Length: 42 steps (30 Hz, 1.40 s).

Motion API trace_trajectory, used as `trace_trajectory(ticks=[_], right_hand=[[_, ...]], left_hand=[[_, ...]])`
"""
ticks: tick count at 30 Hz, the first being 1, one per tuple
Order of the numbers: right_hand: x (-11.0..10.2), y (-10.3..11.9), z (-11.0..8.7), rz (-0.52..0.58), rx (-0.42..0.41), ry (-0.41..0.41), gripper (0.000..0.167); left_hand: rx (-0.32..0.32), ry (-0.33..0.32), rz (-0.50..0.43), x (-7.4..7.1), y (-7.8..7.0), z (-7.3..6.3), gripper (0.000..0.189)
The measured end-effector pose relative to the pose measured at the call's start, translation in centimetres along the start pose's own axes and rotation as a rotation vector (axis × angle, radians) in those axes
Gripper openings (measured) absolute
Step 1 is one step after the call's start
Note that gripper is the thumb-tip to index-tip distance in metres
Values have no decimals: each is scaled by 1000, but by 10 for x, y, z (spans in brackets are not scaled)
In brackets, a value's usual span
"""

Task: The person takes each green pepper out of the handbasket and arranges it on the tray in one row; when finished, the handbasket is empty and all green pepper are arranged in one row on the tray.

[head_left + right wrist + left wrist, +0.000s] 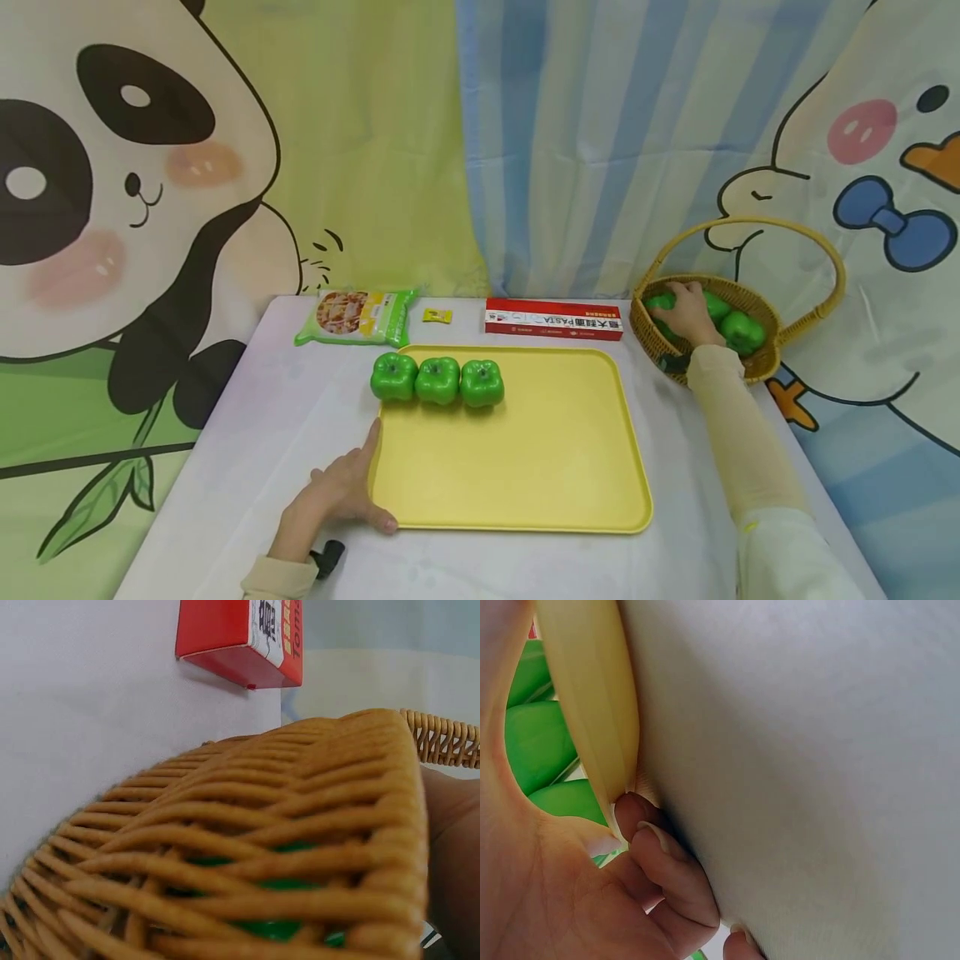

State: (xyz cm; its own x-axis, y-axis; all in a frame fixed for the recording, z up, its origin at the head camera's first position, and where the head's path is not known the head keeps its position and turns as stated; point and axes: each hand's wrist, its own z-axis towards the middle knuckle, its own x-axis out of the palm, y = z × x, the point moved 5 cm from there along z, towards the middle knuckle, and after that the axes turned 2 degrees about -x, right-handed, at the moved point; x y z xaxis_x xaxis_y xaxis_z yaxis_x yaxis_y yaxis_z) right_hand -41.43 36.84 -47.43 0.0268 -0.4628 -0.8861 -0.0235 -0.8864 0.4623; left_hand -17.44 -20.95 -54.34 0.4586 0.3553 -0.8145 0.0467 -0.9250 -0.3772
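Note:
Three green bell peppers stand in a row along the far left edge of a yellow tray. My left hand touches the tray's near left side, thumb and index finger spread along its rim; the left wrist view shows other fingers bent beside the tray wall. Inside a wicker basket at the right, my right hand grips a green bell pepper. More green peppers lie beside it. Wickerwork hides most of this in the right wrist view.
Behind the tray lie a green food packet, a small yellow packet and a red pasta box. The basket's tall handle arches over its opening. Printed curtains hang behind the white-covered table.

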Motion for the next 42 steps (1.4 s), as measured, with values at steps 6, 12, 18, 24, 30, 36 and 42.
trace_trajectory(ticks=[6, 12, 18, 24, 30, 36, 42], right_hand=[[-5, -8, -5, 9, 11, -2, 74], [-9, -16, -12, 61, 34, 11, 83], [-15, -19, -21, 51, 29, -18, 84], [-25, -18, -30, 43, -3, -65, 78], [-33, -19, -43, 58, -3, -107, 73], [-42, -14, -60, 68, -26, -200, 67], [-57, 3, -75, 103, -102, -344, 61]], left_hand=[[12, -13, 5, 0, -2, 1, 169], [20, -17, 14, -1, -1, 2, 169], [16, -8, 21, 0, 0, 3, 168], [9, 8, 14, -3, 0, 2, 166], [8, 16, 7, -1, 1, 3, 166], [19, 13, 5, 1, 2, 3, 167], [24, 13, 11, 2, 3, 3, 167]])
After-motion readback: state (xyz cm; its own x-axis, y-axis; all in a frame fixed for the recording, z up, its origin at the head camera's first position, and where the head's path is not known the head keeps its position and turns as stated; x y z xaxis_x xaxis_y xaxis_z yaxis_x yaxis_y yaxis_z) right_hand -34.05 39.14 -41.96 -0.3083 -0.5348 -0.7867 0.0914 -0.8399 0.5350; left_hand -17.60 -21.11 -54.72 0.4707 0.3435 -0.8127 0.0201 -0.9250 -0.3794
